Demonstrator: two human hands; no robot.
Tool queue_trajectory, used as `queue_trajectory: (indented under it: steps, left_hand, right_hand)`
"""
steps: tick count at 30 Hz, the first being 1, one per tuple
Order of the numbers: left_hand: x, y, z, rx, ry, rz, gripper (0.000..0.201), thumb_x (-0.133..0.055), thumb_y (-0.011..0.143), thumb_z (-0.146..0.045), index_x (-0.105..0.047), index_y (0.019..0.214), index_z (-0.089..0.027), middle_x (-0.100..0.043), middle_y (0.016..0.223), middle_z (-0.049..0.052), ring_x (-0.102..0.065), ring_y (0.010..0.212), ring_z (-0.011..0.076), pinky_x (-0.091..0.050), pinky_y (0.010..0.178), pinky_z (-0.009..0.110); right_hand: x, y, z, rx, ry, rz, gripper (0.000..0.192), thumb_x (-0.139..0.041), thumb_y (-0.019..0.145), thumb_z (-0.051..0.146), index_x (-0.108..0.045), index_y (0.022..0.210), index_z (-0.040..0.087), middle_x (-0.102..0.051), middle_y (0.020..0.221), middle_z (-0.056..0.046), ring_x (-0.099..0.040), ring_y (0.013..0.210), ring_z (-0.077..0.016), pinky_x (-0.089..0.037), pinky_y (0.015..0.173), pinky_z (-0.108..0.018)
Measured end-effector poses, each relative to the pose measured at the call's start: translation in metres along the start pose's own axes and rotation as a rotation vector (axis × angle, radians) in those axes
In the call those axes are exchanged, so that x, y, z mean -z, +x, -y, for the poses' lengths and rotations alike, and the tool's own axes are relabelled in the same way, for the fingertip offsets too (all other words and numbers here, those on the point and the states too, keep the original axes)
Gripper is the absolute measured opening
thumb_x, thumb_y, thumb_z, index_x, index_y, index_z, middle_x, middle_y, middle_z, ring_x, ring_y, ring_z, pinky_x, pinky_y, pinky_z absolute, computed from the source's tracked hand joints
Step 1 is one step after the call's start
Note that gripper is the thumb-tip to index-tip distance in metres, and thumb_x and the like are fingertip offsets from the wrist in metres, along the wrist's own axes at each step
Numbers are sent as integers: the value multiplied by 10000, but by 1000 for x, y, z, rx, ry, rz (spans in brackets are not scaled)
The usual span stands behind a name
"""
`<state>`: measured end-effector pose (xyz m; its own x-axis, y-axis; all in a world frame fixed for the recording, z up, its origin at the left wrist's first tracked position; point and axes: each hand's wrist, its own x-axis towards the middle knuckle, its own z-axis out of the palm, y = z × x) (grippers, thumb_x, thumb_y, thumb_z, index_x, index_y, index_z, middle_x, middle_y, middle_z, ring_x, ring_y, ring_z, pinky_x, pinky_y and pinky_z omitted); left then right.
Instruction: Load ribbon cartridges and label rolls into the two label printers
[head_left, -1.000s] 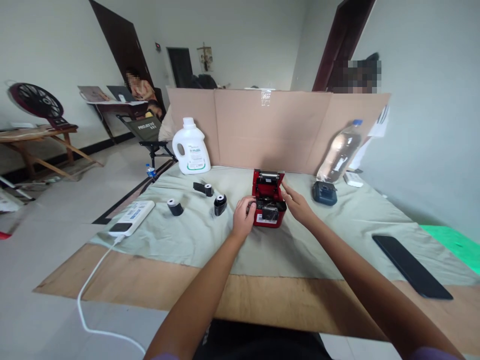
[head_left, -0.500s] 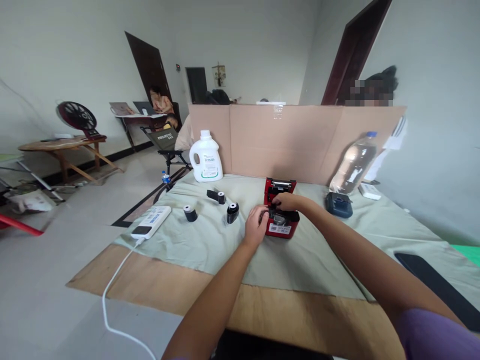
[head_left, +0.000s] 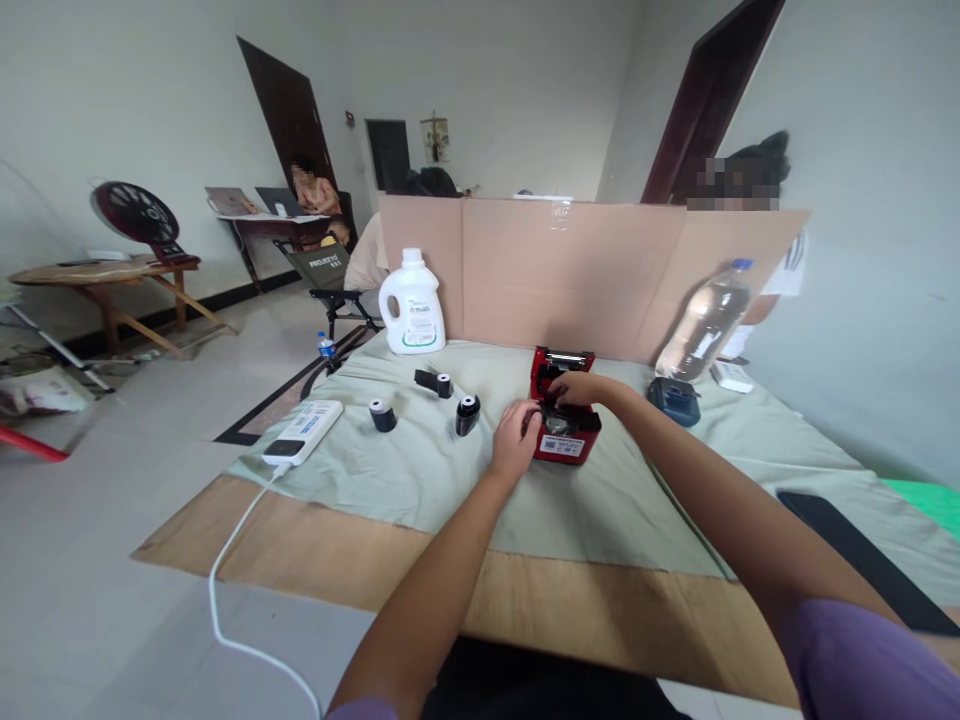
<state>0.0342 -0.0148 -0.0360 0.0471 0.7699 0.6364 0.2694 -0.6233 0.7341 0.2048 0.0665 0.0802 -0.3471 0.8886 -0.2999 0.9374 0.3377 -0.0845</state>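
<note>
A small red and black printer (head_left: 567,446) stands on the cloth with its lid (head_left: 562,358) tipped up at the back and a white label on its front. My left hand (head_left: 516,440) grips the printer's left side, fingers curled over the edge. From the right, my right hand (head_left: 576,388) reaches into the open compartment, its fingers bent together; what they hold, if anything, is hidden. Left of the printer sit a black roll with white core (head_left: 467,415), a second roll (head_left: 382,415) and a third with a loose tail (head_left: 435,383).
At the left lies a white power strip (head_left: 304,432) with a cable. Behind stand a white jug (head_left: 416,310) and a cardboard screen (head_left: 570,275). A large clear bottle (head_left: 706,322), a dark blue box (head_left: 674,401) and a black phone-like slab (head_left: 862,555) are at the right. People sit beyond.
My view has shifted slightly, so the table sits a little higher in it. My left hand stays at the printer's side; my right hand stays inside, its fingers slightly farther back.
</note>
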Motion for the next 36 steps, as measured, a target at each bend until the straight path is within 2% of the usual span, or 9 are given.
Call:
queue_trajectory:
  steps: [5,11,16,18,21,24,27,32,36]
  left_hand:
    - [0,0,0,5,-3,7,204,-449,1006,-306,-626,1069,-227,-680,1125,70,-605,1101,218,-470,982,376]
    - [0,1,0,-12,4,16,199,-455,1002,-306,-626,1071,-231,-683,1120,70,-612,1090,222,-471,983,384]
    - [2,2,-1,-6,14,33,209,-446,1006,-310,-625,1072,-226,-680,1127,73,-611,1094,223,-479,980,389]
    - [3,3,-3,-15,14,33,210,-448,1006,-314,-627,1069,-224,-674,1137,77,-607,1101,223,-482,972,385]
    - [7,6,-6,-10,-16,-17,212,-462,998,-315,-625,1093,-218,-658,1159,87,-612,1073,215,-494,938,368]
    - [11,11,-11,61,-72,-99,210,-487,986,-336,-626,1081,-209,-671,1090,78,-631,983,199,-503,883,346]
    - [15,12,-20,152,-178,-96,220,-533,967,-369,-621,1089,-210,-696,1002,53,-651,939,186,-505,837,312]
    - [17,11,-31,229,-334,-82,341,-664,886,-406,-581,1155,-214,-692,893,19,-655,819,163,-517,755,272]
    - [18,14,-31,231,-436,-162,383,-708,843,-410,-581,1133,-196,-707,1045,67,-675,949,186,-534,842,296]
  right_hand:
    - [-1,-1,-2,-9,-19,24,406,-581,813,124,-747,1177,192,-761,1160,-56,-707,1030,-219,-528,837,-237]
    - [-9,15,14,-95,-114,43,381,-660,706,101,-788,1059,161,-778,1032,-136,-724,960,-308,-551,806,-339]
    - [-3,4,18,-108,-114,5,476,-676,723,110,-731,1194,155,-747,1164,-141,-710,1035,-307,-550,839,-333]
    - [0,-12,13,-84,-94,-69,537,-679,763,144,-662,1299,148,-698,1278,-144,-672,1134,-301,-528,908,-324]
    - [0,-38,5,-7,5,-265,578,-697,785,180,-605,1354,141,-684,1293,-148,-655,1159,-302,-508,961,-343]
    - [-6,-59,4,96,137,-477,602,-694,783,168,-576,1373,169,-664,1319,-145,-660,1138,-308,-510,984,-406]
    - [-14,-69,15,233,252,-612,644,-687,782,160,-532,1405,212,-618,1377,-132,-629,1193,-316,-500,1023,-460]
    - [-16,-69,43,352,413,-669,672,-649,801,167,-468,1446,227,-625,1327,-122,-617,1193,-302,-499,1027,-477]
    - [-16,-62,52,364,586,-639,660,-636,808,197,-454,1442,170,-671,1139,-114,-661,1024,-263,-530,951,-451]
